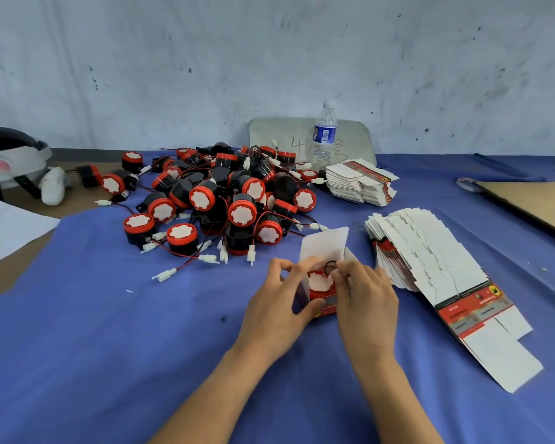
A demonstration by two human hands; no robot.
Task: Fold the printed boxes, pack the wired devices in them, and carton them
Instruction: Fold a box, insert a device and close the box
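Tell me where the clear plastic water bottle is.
In the head view, the clear plastic water bottle stands far back, right of centre, behind the pile of red-and-black wired devices, beside a stack of flat printed boxes.

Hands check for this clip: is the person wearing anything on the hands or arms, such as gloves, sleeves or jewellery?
Nothing worn is visible. The left hand and right hand have no gloves, rings, tape or markings. Both wrists show no watch or band, and no sleeve appears anywhere up to the frame's lower edge.
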